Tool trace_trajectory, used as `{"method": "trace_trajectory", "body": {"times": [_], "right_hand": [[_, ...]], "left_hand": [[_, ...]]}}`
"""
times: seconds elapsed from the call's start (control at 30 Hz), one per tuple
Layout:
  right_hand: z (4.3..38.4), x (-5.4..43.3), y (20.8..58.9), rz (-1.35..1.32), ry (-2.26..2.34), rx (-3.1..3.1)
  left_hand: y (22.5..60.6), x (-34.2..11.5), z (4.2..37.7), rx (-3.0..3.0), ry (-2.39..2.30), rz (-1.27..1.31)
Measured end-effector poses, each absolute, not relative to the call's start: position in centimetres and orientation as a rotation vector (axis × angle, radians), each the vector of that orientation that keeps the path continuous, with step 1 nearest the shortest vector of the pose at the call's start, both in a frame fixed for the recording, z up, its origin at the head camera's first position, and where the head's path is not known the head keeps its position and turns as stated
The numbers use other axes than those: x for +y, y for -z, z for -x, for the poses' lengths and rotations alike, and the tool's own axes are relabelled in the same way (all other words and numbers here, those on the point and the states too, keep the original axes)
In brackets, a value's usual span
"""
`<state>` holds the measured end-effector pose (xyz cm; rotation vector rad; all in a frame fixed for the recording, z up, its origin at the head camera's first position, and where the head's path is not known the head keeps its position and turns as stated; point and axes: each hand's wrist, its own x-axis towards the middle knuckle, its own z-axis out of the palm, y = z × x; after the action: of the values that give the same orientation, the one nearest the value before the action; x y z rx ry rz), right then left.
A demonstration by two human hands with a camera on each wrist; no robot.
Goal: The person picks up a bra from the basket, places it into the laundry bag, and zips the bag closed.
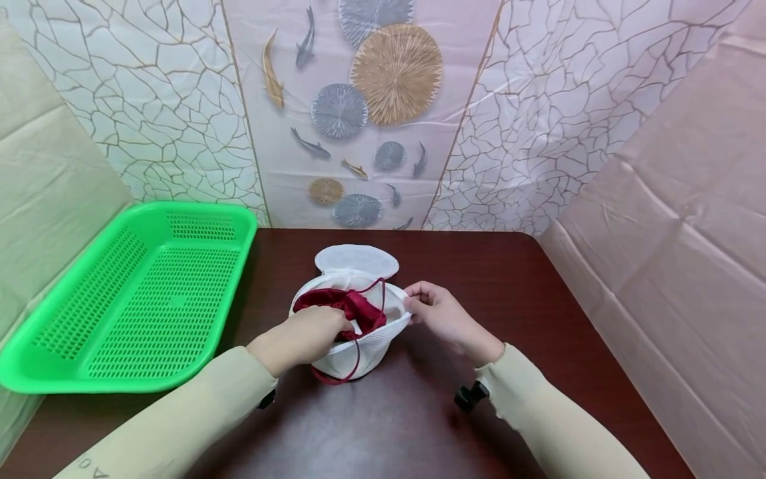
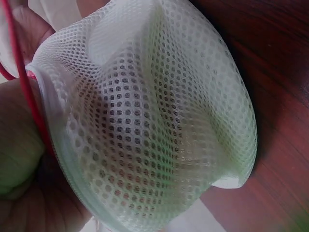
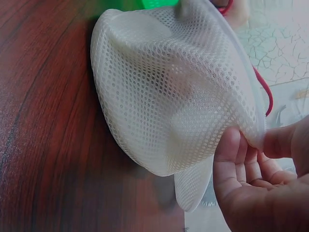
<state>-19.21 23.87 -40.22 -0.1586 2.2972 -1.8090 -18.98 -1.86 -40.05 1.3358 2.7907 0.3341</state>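
A white mesh laundry bag (image 1: 371, 356) stands on the table, its round lid flap (image 1: 357, 258) folded back behind the opening. Dark red satiny fabric (image 1: 366, 311) with thin cords lies in the mouth, and one red cord (image 1: 358, 359) loops over the front rim. My left hand (image 1: 317, 329) reaches over the left rim into the bag against the red fabric; its fingers are mostly hidden, so I cannot tell their grip. On the right, my right hand (image 1: 439, 314) pinches the bag's zippered rim between thumb and fingers (image 3: 227, 154), spreading the mouth.
A large green plastic basket (image 1: 239, 279) sits at the left of the dark brown table (image 1: 479, 279). Patterned sheeting (image 1: 520, 133) rises behind the table, and a beige covering (image 1: 664, 246) slopes along the right side.
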Motion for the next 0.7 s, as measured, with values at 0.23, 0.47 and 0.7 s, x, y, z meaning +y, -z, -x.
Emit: {"method": "trace_trajectory", "body": {"times": [0.23,0.47,0.7], "right_hand": [[19.0,24.2,40.1,0.147,1.837,2.31],[19.1,24.4,40.4,0.147,1.851,2.315],[19.0,24.2,40.2,0.132,1.846,2.31]], "left_hand": [[39.6,-2.2,18.8,2.864,-0.459,-1.418],[37.7,-3.5,18.2,2.883,-0.522,-1.377],[37.1,-6.0,17.4,2.892,-0.55,-1.39]]}}
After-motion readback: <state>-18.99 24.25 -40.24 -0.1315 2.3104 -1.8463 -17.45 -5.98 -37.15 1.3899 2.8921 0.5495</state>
